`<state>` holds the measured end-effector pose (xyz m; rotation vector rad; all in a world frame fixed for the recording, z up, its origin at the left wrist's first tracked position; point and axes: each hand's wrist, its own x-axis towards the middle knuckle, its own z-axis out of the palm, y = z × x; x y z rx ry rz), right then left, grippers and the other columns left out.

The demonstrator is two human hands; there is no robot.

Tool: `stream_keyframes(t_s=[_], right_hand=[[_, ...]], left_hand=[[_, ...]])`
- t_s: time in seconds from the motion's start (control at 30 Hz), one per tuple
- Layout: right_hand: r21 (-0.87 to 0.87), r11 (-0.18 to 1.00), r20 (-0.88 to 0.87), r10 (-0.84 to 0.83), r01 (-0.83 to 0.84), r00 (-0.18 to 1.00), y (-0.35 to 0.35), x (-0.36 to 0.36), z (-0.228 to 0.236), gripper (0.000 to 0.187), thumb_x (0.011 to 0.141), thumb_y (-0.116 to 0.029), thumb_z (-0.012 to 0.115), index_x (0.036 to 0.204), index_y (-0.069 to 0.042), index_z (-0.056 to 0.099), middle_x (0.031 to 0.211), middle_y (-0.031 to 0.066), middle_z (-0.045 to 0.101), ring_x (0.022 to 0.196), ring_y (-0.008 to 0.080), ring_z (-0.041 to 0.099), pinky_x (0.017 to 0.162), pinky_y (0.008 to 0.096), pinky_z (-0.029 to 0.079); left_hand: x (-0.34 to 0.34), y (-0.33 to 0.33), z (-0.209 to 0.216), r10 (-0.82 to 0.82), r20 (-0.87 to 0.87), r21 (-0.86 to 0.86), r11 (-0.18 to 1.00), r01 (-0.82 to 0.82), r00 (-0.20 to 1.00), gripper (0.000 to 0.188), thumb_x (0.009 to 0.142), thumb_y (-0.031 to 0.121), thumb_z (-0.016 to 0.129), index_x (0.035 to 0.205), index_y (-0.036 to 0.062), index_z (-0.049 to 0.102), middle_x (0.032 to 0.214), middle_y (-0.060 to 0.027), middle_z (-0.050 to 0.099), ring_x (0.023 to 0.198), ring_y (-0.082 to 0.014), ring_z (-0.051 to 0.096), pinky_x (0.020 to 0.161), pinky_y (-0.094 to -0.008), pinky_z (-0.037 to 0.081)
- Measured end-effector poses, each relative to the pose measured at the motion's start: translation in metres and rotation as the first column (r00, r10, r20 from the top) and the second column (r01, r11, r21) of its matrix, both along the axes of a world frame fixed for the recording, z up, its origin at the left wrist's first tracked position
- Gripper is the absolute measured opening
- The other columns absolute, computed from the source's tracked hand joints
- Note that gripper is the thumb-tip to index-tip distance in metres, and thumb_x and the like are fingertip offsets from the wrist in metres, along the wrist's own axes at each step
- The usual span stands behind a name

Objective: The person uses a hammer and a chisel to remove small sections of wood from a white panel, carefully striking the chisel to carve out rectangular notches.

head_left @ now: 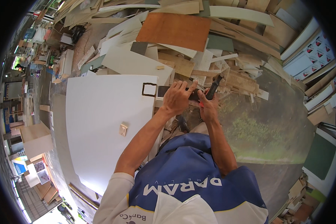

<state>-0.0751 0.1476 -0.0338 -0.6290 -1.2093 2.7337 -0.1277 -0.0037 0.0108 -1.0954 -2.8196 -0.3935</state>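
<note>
A black tool with a ribbed end (pixel 213 86) and a bit of red near its grip is between my two hands, just past the right edge of a large white panel (pixel 104 112). My left hand (pixel 176 98) lies over the tool's dark body, fingers closed on it. Around its other end, next to the ribbed part, my right hand (pixel 209 106) is wrapped, thumb on top. The tool's exact kind is hidden by my fingers. Near the panel's right edge is a small square with a dark outline (pixel 149 89). A small light wooden block (pixel 123 129) rests on the panel.
Beyond the panel lies a heap of wood offcuts with an orange-brown board (pixel 175 30) on top. Boards and sheets (pixel 313 56) lean at the right. A plywood box (pixel 35 139) stands at the left. Bare grey floor (pixel 265 127) shows to my right.
</note>
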Motion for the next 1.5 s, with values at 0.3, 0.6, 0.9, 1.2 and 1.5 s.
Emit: stream_keyframes(t_s=[0.3,0.6,0.9,1.2,1.5], right_hand=[[0.004,1.0,-0.014,0.014,-0.014,1.0,-0.004,-0.004,-0.002,0.024,0.089,-0.011,0.077,0.097,-0.012,0.055,0.085,-0.005,0.052,0.076,0.0053,0.052,0.064,0.0215,0.043],[0.016,0.999,-0.049,0.037,-0.037,0.998,0.0,-0.005,0.002,0.025,0.091,-0.017,0.076,0.098,-0.01,0.053,0.083,-0.0024,0.055,0.069,0.0075,0.056,0.052,0.023,0.046],[0.184,0.965,0.326,0.118,-0.185,0.938,0.039,0.052,0.038,0.024,0.088,-0.011,0.07,0.101,-0.005,0.051,0.063,0.0009,0.049,0.043,0.0093,0.046,0.037,0.0249,0.035],[0.109,0.977,0.382,0.13,-0.184,0.915,-0.008,0.075,0.069,0.026,0.083,0.0,0.066,0.1,-0.005,0.048,0.06,0.0026,0.047,0.04,0.0115,0.043,0.036,0.0263,0.031],[0.084,0.947,0.367,-0.319,0.31,0.874,-0.017,0.064,0.067,0.027,0.084,0.001,0.066,0.101,-0.007,0.046,0.062,0.0006,0.046,0.041,0.0089,0.041,0.037,0.0251,0.03]], left_hand=[[-0.004,-0.003,-0.002,0.01,0.018,0.016,1.0,-0.01,1.0,0.068,0.077,0.005,0.063,0.144,0.0122,0.052,0.096,-0.0119,0.06,0.095,-0.0305,0.061,0.088,-0.0407,0.047],[-0.006,-0.004,-0.004,-0.001,0.029,-0.006,1.0,0.001,1.0,0.073,0.074,0.005,0.065,0.146,0.013,0.05,0.101,-0.013,0.062,0.099,-0.0311,0.061,0.089,-0.0406,0.047],[-0.005,-0.007,0.0,-0.035,-0.017,0.042,0.998,0.035,0.999,0.071,0.071,0.004,0.062,0.142,0.0106,0.054,0.094,-0.0132,0.06,0.092,-0.0309,0.06,0.086,-0.0406,0.047],[-0.006,-0.007,-0.006,-0.04,0.029,0.035,0.999,0.039,0.999,0.082,0.069,0.0,0.063,0.148,0.0148,0.047,0.097,-0.0117,0.06,0.092,-0.0304,0.061,0.086,-0.0406,0.047],[-0.008,-0.009,-0.011,-0.06,-0.015,0.059,0.996,0.061,0.998,0.08,0.069,0.0,0.062,0.147,0.0144,0.049,0.096,-0.0121,0.06,0.09,-0.0308,0.06,0.084,-0.0402,0.047]])
